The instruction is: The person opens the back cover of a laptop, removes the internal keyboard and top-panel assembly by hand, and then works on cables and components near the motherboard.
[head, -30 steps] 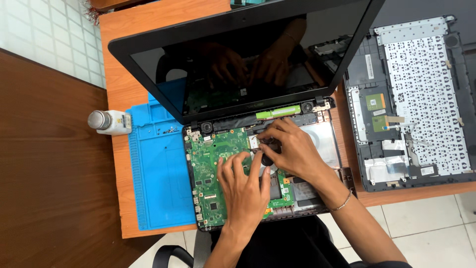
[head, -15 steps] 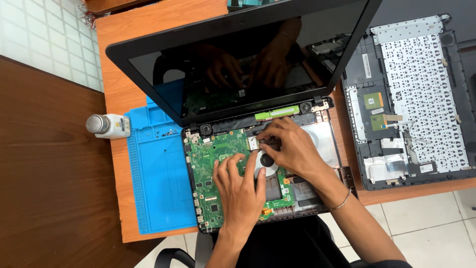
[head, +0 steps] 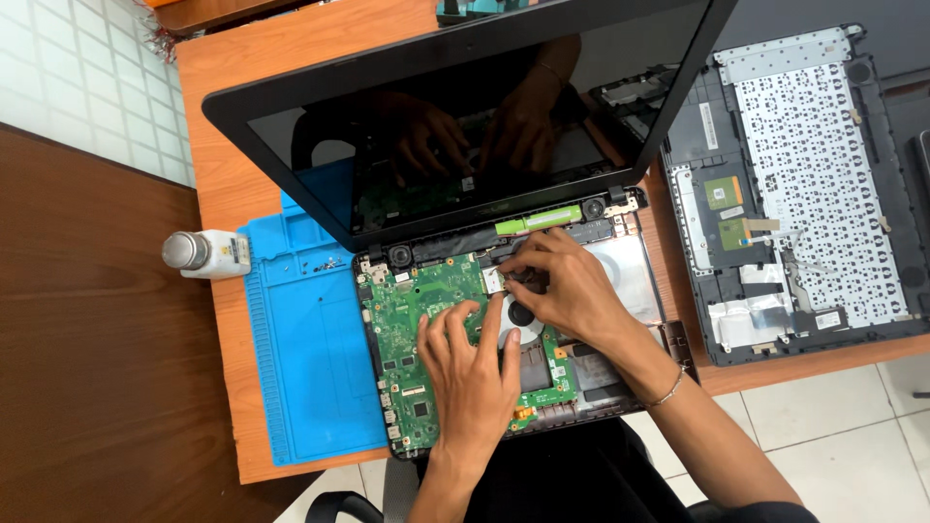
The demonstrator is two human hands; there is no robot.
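the opened laptop (head: 504,281) sits mid-bench with its dark screen (head: 465,126) tilted up at the far side and the green motherboard (head: 426,320) bared. the left hand (head: 475,373) lies flat on the board, fingers spread, gripping nothing. the right hand (head: 567,291) bends over the fan area just right of it, fingertips pinched together on a small part too hidden to name. a blue work mat (head: 310,349) lies left of the laptop, a small white bottle (head: 205,254) past it, and the removed keyboard cover (head: 794,194) lies face down at right on the wooden bench (head: 232,184).
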